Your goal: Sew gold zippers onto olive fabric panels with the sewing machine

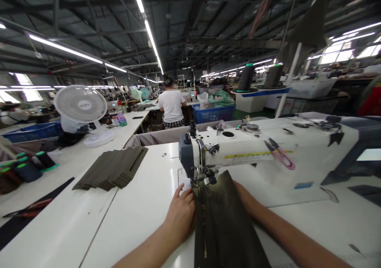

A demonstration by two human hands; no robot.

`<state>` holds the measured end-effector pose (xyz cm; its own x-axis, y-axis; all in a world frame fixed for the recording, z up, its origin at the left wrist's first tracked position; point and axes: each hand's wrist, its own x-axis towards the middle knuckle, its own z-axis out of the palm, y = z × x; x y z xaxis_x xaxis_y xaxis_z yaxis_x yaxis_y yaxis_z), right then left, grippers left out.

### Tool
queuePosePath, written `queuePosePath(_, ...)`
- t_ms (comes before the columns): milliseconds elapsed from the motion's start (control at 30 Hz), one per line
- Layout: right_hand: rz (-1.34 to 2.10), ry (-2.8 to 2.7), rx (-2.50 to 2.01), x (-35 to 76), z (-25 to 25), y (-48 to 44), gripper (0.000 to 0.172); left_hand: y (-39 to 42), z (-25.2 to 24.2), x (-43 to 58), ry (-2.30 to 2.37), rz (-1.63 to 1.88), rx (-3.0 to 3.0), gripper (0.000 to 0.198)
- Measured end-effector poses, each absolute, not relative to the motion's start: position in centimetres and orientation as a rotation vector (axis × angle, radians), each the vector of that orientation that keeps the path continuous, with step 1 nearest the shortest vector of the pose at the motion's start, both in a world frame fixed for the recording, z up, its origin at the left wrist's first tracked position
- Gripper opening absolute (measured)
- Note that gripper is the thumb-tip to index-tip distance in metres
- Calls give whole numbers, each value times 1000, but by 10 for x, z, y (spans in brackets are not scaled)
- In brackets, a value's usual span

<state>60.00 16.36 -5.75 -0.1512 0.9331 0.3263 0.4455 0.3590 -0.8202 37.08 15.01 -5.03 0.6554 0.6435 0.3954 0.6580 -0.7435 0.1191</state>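
Observation:
A dark olive fabric panel (228, 216) with a metal zipper (203, 216) along its left part runs under the presser foot of a white sewing machine (250, 153). My left hand (183, 210) lies at the panel's left edge, just in front of the needle area. Its visible fingers are stretched forward and slightly apart; the thumb does not show. On the panel's other side is my right hand (242, 194), mostly hidden behind the fabric's raised edge, so its fingers cannot be seen.
Pink-handled scissors (281, 155) lie against the machine arm. A fanned stack of olive fabric pieces (111, 169) sits on the table's left. Beyond stand a white fan (81, 105), thread cones (44, 160) and a blue crate (214, 114). A co-worker (172, 105) sits ahead, back turned.

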Motion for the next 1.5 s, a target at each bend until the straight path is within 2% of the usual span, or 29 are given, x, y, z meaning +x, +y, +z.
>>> queuePosePath(167, 547, -1650, -1651, 622, -46, 166, 61, 145, -47, 373, -1120, -635, -2773, 24)
queuePosePath(233, 341, -1757, -1827, 620, -43, 166, 53, 144, -44, 373, -1113, -637, -2778, 24)
queuePosePath(300, 145, -1829, -1912, 613, -39, 165, 36, 145, -43, 373, -1104, -644, -2781, 25)
queuePosePath(367, 41, -1852, -1952, 605, -38, 165, 25, 147, -44, 373, -1093, -648, -2780, 26)
queuePosePath(600, -195, -2005, -2002, 607, -54, 179, 20, 148, -43, 374, -1099, -607, -2778, 20)
queuePosePath(733, -328, -2099, -1926, 603, -47, 175, 18, 145, -42, 374, -1140, -666, -2770, 20)
queuePosePath(867, -341, -2182, -1521, 576, -40, 153, 19, 143, -45, 372, -1254, -787, -2682, 21)
queuePosePath(1000, -183, -2213, -1188, 550, -54, 140, 29, 149, -54, 368, -1152, -919, -2632, 38)
queuePosePath(1100, -190, -2272, -1151, 546, -62, 140, 34, 156, -61, 366, -1010, -895, -2729, 35)
queuePosePath(1300, -225, -2314, -1105, 553, -61, 145, 34, 164, -61, 366, -800, -860, -2810, 26)
queuePosePath(1500, -245, -2338, -1082, 555, -60, 145, 34, 162, -58, 369, -796, -835, -2834, 24)
